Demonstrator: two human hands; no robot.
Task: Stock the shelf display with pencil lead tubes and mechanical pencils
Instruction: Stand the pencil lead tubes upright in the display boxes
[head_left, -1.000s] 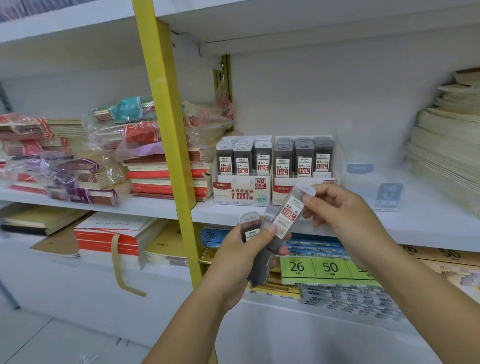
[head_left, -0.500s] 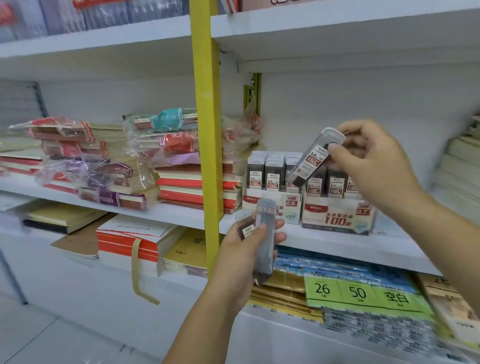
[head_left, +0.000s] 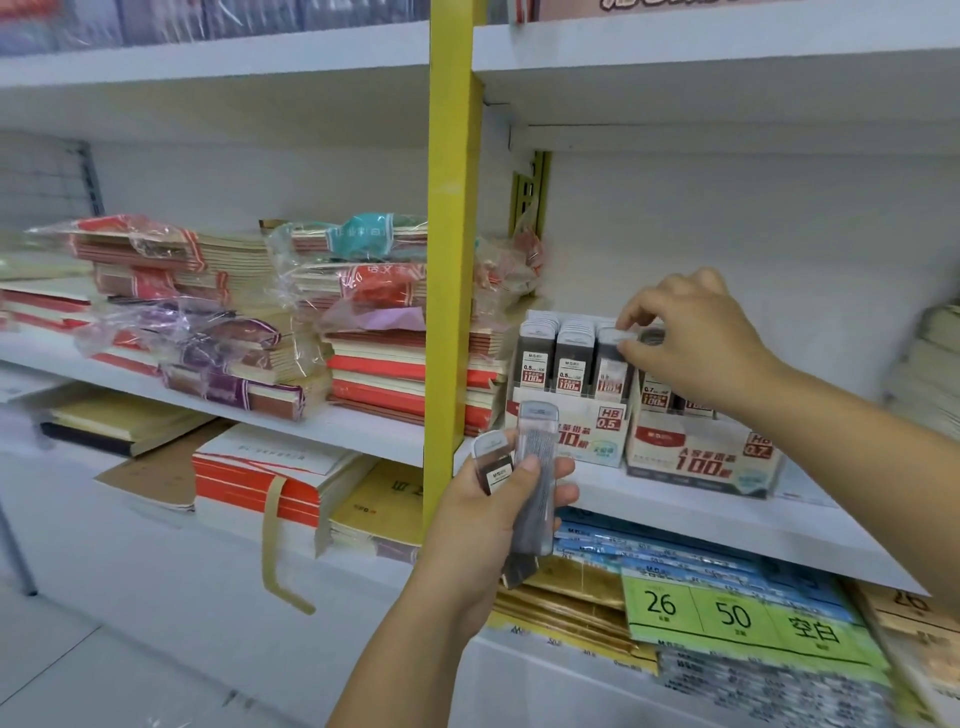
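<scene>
on the shelf (head_left: 675, 519), a pencil lead tube (head_left: 610, 366) is pinched by the right hand (head_left: 696, 338) in the hb 0.5 display box (head_left: 587, 434); more tubes (head_left: 537, 467) are gripped in the left hand (head_left: 480, 519)

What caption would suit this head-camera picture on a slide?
Right hand pinches a lead tube at the HB 0.5 display box while the left hand holds spare tubes.

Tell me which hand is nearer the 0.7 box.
Right. The right hand is just above the 0.7 box, pinching a tube; the left hand holds tubes lower left, in front of the 0.5 box.
</scene>
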